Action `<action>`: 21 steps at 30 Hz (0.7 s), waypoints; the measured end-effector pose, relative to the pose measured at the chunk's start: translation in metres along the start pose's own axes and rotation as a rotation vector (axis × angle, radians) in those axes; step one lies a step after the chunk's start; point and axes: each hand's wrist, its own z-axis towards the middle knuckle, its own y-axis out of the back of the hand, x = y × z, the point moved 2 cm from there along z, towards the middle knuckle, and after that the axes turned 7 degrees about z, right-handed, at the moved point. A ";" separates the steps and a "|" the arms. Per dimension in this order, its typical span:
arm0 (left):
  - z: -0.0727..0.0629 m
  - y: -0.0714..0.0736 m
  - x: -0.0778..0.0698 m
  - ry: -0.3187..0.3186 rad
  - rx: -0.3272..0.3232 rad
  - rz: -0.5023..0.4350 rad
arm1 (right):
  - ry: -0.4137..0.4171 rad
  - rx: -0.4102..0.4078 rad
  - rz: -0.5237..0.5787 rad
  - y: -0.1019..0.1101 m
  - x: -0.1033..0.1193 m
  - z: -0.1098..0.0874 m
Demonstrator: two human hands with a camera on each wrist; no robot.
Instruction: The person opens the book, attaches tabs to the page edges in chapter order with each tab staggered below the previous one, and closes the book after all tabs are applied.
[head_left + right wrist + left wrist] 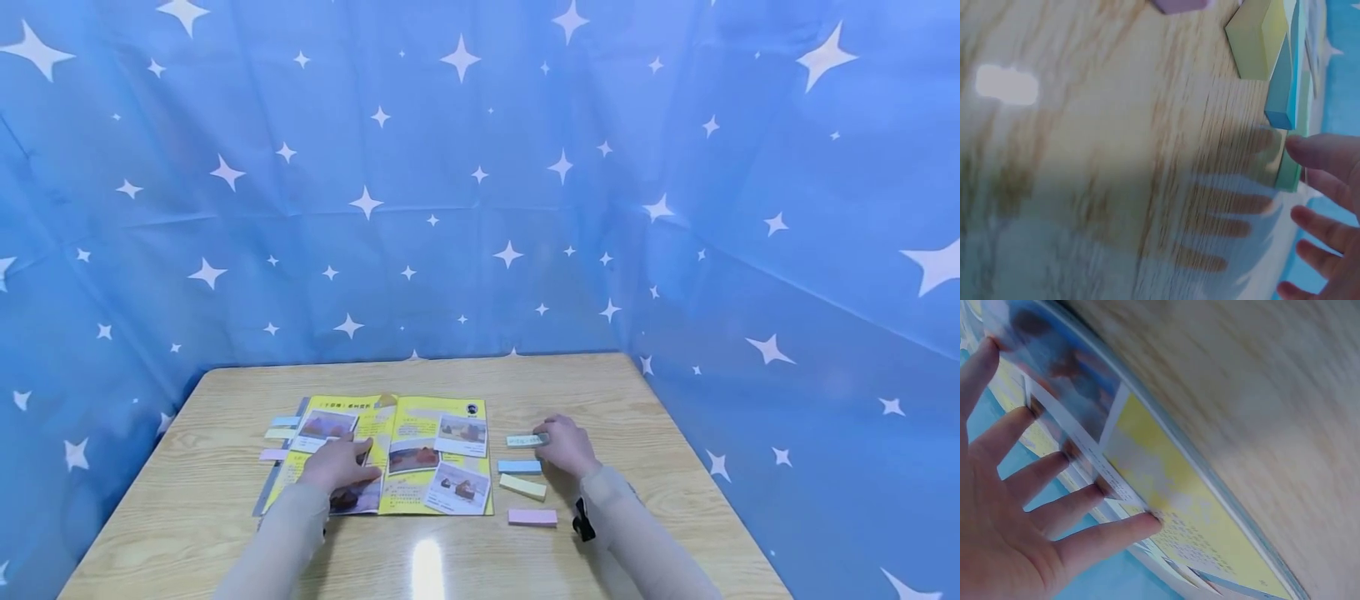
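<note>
An open magazine [405,417] with yellow pages and photos lies on the left half of the table. Across its left page my left hand [341,465] is spread; in the left wrist view the fingers [1110,540] are apart, their tips on the page. Pale green sticky notes [523,440] lie to the right of the magazine. My right hand [568,446] pinches the right end of this pad between thumb and forefinger, as the right wrist view shows, its other fingers loose. Nearer me lie blue sticky notes [519,467], yellow sticky notes [522,487] and pink sticky notes [532,517].
Coloured tabs, blue [286,422], yellow [280,433] and pink [273,454], stick out past the magazine's left edge. The wooden table [420,379] reaches back to a blue curtain [420,283] with white stars, which also hangs at both sides.
</note>
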 end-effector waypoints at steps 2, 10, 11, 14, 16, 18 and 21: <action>-0.001 0.001 0.000 0.002 -0.003 -0.011 | -0.001 0.006 0.003 0.000 0.000 0.001; -0.001 0.000 -0.006 0.014 -0.032 0.036 | 0.001 0.009 -0.022 -0.001 -0.002 0.004; -0.001 0.000 -0.007 0.018 -0.035 0.048 | 0.000 0.010 -0.023 -0.002 -0.003 0.004; 0.000 0.000 -0.011 0.017 -0.058 0.066 | -0.001 0.009 -0.011 -0.002 -0.002 0.004; 0.000 0.002 -0.014 0.002 -0.091 0.077 | 0.011 -0.004 -0.011 -0.001 0.000 0.005; 0.001 0.003 -0.018 -0.019 -0.135 0.085 | 0.016 -0.013 0.004 -0.001 0.003 0.006; 0.000 0.003 -0.026 -0.066 -0.208 0.112 | 0.030 -0.016 0.039 0.000 0.010 0.006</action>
